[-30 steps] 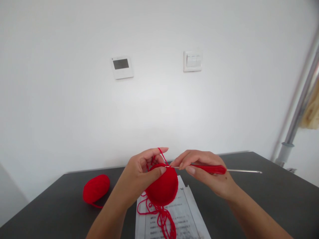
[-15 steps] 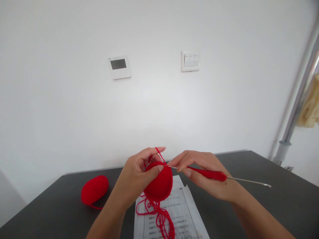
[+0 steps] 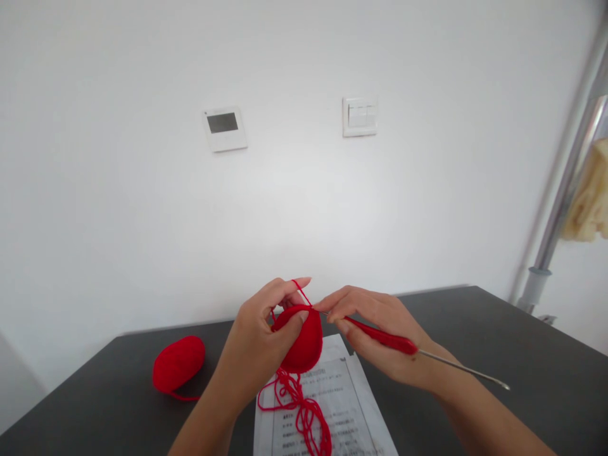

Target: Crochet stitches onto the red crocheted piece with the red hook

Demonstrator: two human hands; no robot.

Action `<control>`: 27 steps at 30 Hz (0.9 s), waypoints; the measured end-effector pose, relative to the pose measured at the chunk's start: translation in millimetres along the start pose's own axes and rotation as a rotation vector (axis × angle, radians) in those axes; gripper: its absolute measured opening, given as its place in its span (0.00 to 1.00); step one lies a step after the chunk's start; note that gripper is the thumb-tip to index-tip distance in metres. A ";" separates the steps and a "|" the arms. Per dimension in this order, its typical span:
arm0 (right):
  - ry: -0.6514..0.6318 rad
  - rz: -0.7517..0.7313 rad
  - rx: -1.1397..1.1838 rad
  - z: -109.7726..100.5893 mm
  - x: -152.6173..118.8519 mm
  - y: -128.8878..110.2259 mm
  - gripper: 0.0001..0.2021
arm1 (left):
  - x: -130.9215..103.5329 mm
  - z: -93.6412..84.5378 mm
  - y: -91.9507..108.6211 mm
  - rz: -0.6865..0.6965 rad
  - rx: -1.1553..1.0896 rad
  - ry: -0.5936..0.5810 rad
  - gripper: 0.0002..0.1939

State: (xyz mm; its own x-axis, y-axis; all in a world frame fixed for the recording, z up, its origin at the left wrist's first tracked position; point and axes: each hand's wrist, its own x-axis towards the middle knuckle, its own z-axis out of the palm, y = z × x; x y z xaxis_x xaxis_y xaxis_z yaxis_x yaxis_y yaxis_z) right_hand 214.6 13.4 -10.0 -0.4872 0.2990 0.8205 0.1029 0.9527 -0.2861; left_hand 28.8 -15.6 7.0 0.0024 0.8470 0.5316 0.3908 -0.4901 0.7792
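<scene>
My left hand (image 3: pixel 266 329) pinches the upper edge of a rounded red crocheted piece (image 3: pixel 306 345), thumb in front. A strand of red yarn (image 3: pixel 300 290) runs over its raised index finger down to that edge. In my right hand (image 3: pixel 375 323) is a crochet hook (image 3: pixel 387 339) with a red handle, held like a pen. Its front tip meets the piece's top edge beside my left thumb; whether it passes through a stitch I cannot tell. From the handle's back end a second metal hooked shaft sticks out toward the lower right.
A red yarn ball (image 3: pixel 179 364) lies on the dark table (image 3: pixel 498 354) at left. Loose red yarn (image 3: pixel 311 418) is heaped on a printed paper (image 3: pixel 354 411) below my hands. Behind stands a white wall with a panel (image 3: pixel 225 130) and a light switch (image 3: pixel 360 117).
The crochet hook has tilted, its back end dropping lower, and its front shaft shows less. The crocheted piece has turned slightly and risen a little. Both hands keep their hold.
</scene>
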 end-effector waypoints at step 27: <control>0.193 -0.378 -0.451 31.2 -9.9 23.4 0.09 | 8.4 4.8 -14.8 -0.396 -0.726 -0.032 0.24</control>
State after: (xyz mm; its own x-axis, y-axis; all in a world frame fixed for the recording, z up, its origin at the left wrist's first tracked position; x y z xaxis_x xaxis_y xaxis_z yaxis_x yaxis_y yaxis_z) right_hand 194.8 31.0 -40.2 -0.3998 -0.0998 0.9112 0.3304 0.9115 0.2448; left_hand 27.5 -0.3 -1.6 0.0202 0.9850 0.1716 -0.3237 -0.1560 0.9332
